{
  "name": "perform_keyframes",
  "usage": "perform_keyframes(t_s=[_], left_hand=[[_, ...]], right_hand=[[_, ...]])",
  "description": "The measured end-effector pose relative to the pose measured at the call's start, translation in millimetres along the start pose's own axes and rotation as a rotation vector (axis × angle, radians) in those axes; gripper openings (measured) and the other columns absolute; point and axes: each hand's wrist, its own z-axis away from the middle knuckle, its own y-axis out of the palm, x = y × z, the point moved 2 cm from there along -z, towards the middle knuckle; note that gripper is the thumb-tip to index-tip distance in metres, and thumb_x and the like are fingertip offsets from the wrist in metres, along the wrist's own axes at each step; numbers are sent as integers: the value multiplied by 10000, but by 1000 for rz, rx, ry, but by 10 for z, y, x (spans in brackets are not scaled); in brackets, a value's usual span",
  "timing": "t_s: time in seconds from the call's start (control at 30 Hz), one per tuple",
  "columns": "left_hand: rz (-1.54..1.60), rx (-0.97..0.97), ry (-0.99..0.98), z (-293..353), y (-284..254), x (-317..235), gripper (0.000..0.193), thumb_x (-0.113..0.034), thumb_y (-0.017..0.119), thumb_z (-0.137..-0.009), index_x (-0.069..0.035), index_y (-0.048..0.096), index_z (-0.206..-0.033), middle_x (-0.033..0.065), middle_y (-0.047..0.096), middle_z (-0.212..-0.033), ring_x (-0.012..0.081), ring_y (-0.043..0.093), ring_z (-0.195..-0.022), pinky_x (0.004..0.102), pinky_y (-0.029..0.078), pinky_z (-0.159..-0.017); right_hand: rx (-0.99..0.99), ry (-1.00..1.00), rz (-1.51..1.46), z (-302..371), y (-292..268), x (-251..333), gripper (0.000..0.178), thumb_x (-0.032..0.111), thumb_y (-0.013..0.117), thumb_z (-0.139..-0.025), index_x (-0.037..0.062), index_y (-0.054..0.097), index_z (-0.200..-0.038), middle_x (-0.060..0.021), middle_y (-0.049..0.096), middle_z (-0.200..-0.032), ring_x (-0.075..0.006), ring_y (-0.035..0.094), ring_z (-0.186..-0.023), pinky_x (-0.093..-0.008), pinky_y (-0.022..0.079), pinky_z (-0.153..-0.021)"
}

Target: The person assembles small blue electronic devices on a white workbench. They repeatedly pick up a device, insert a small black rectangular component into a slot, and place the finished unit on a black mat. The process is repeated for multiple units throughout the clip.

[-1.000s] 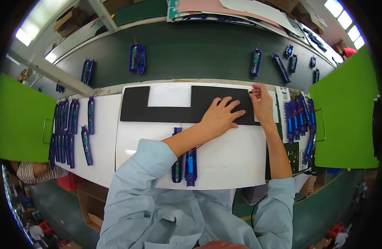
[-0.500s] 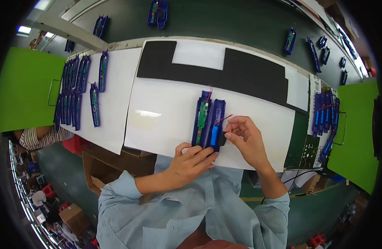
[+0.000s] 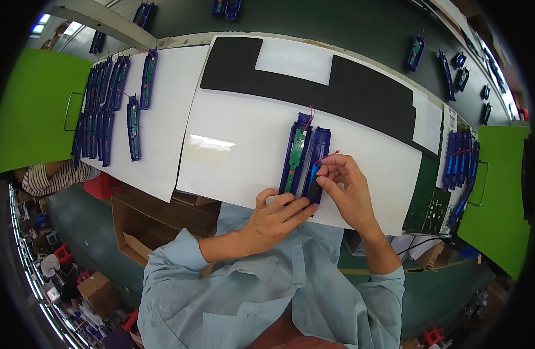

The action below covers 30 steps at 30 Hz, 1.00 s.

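Note:
Two long dark-blue plastic casing halves lie side by side on the white work mat. The left casing half (image 3: 294,161) holds a green circuit board (image 3: 296,152), with thin red wires at its top. In the right casing half (image 3: 322,139) sits a blue cylindrical battery (image 3: 315,170) with a red lead. A small black pad (image 3: 315,189) lies over the battery's lower part. My left hand (image 3: 277,220) curls its fingers over the casings' near ends, steadying them. Beside the battery, my right hand (image 3: 349,195) has thumb and fingers pinched at the pad's edge.
A black foam sheet (image 3: 360,90) lies behind the casings. Rows of casings with boards (image 3: 107,87) stand at left; casings with batteries (image 3: 458,160) lie at right. Green panels (image 3: 37,110) flank both sides. More casings (image 3: 416,52) rest on the dark green surface beyond. A striped sleeve (image 3: 46,181) shows at left.
The black pad has moved from beside the right casing half to over the battery, my right hand moving with it. The whole view has shifted slightly.

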Motion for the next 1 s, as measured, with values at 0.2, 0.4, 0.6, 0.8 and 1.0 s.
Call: perform_keyframes(t_s=[0.2, 0.4, 0.6, 0.8, 1.0], left_hand=[[28, 1, -3, 5, 14, 2, 408, -187, 792, -833, -220, 801, -1239, -84, 699, -1254, 135, 573, -1115, 377, 340, -1035], [51, 17, -22, -25, 1, -2, 416, -171, 799, -825, -207, 800, -1239, -81, 701, -1225, 141, 585, -1102, 390, 339, -1038], [136, 1, -53, -6, 38, 5, 416, -140, 792, -833, -194, 796, -1245, -70, 708, -1212, 151, 592, -1106, 399, 342, -1040], [166, 21, -45, -29, -18, 52, 403, -139, 791, -832, -190, 798, -1233, -64, 717, -1221, 147, 600, -1121, 404, 351, -1034], [348, 62, -31, -77, -70, 76, 380, -149, 762, -901, -155, 747, -1281, -24, 694, -1263, 156, 591, -1227, 459, 312, -1117]], right_hand=[[-60, -102, 203, 8, 80, 14, 344, -26, 740, -961, 20, 614, -1278, -72, 678, -1040, -156, 654, -917, -307, 553, -829], [-267, -255, 510, -14, -52, 60, 442, 27, 796, -934, 33, 627, -1343, -81, 634, -1019, -167, 602, -744, -325, 553, -718], [-271, -156, 483, -128, -176, -68, 325, 45, 790, -948, 20, 697, -1258, -94, 630, -1031, -150, 566, -645, -314, 526, -644], [-137, 62, 45, -247, -94, 8, 156, 54, 723, -1015, 34, 722, -1170, -19, 725, -937, -45, 556, -688, -245, 481, -628], [-71, 61, -174, -263, 189, 58, 332, 34, 695, -1036, 3, 602, -1353, -56, 749, -999, -28, 569, -706, -191, 440, -595]])
